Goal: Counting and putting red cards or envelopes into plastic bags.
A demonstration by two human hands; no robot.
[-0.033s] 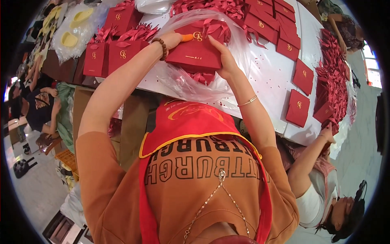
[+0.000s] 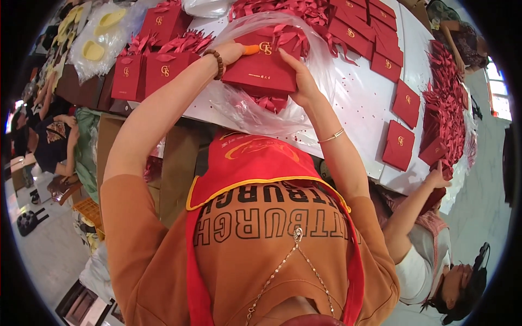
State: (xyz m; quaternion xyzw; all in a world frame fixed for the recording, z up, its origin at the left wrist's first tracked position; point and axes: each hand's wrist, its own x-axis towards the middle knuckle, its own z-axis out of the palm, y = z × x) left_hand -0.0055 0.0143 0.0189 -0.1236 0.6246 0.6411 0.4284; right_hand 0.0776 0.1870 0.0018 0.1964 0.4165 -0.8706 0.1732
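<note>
Both my hands grip a red paper gift bag (image 2: 255,69) with gold lettering and red ribbon handles, one at each side. My left hand (image 2: 231,53) is closed on its left edge, an orange cover on one fingertip lying over the front. My right hand (image 2: 302,79) holds the right edge, thumb on the front and the other fingers hidden behind. The bag is inside or over the mouth of a clear plastic bag (image 2: 322,57); I cannot tell which. More red ribbon (image 2: 270,103) shows through the plastic below it.
Upright red gift bags (image 2: 166,73) stand to the left, beside plastic-wrapped yellow clogs (image 2: 109,23). Flat red bags (image 2: 401,146) lie on the white table (image 2: 356,117) at right, near a long ribboned row (image 2: 443,108). A co-worker's hand (image 2: 436,176) reaches that row.
My hands and the gift bag have hardly moved. The co-worker's hand at the right has shifted slightly by the row of ribboned bags.
</note>
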